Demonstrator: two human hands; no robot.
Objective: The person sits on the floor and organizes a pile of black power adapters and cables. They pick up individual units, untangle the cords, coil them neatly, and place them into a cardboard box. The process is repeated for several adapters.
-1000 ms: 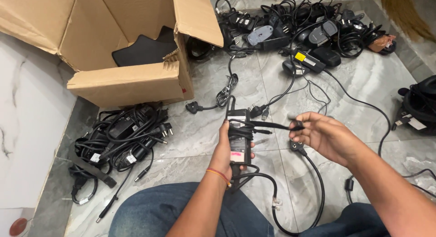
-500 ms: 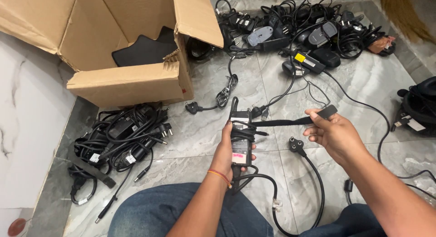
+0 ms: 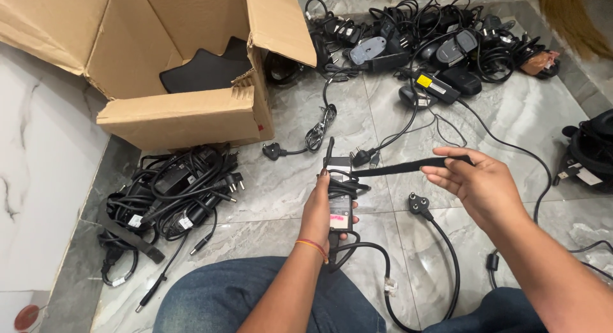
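Observation:
My left hand point(image 3: 317, 211) grips a black laptop power adapter point(image 3: 340, 202) with its cable wound around the body and a pink mark on its label. A black fastening strap point(image 3: 389, 169) runs from the adapter out to the right, pulled taut. My right hand point(image 3: 476, 183) pinches the strap's far end between thumb and fingers. The adapter's loose cable point(image 3: 447, 256) loops down by my knees and ends in a three-pin plug point(image 3: 418, 203) lying on the floor just under the strap.
An open cardboard box point(image 3: 185, 116) with a black flat item inside stands at top left. A tangle of black adapters and cables point(image 3: 169, 192) lies left of my knee, a bigger heap point(image 3: 421, 39) at the top. A black bundle point(image 3: 590, 148) sits at the right edge. The floor is grey marble.
My right hand drew the strap out from the adapter and stretched it to the right, then shifted from a side pinch to holding the end flat. The left hand stayed on the adapter.

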